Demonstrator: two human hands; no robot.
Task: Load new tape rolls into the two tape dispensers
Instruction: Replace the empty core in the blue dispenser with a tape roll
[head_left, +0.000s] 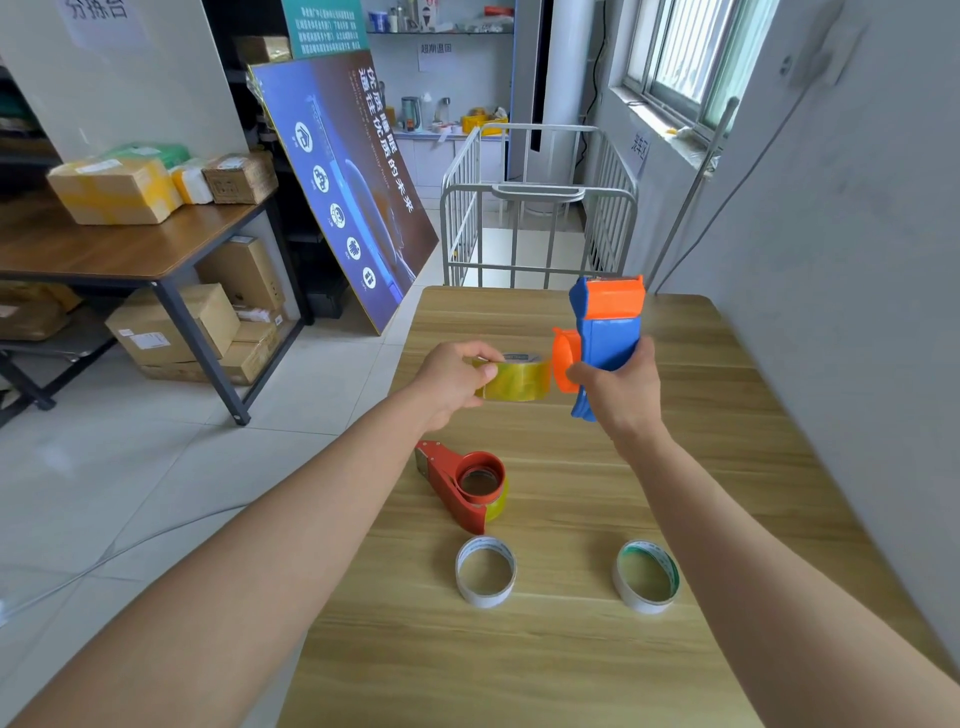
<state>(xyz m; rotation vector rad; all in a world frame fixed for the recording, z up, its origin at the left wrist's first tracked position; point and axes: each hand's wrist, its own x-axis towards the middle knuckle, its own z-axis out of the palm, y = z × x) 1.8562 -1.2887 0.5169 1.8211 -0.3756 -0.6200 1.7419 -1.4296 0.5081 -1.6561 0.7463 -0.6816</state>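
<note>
My right hand (618, 387) grips a blue and orange tape dispenser (605, 332) upright above the wooden table (727, 467). My left hand (457, 379) holds a yellowish clear tape roll (519, 379) right beside the dispenser's orange hub, touching or nearly touching it. A red tape dispenser (462, 483) lies on the table nearer to me with a yellowish roll seated in it. Two empty white cardboard cores lie close to me, one on the left (485, 571) and one on the right (647, 577).
A grey wall (831, 260) runs along the table's right side. A white metal cart (540, 218) stands beyond the far edge. To the left are tiled floor, a brown table with parcels (119, 189) and a leaning poster board (343, 176).
</note>
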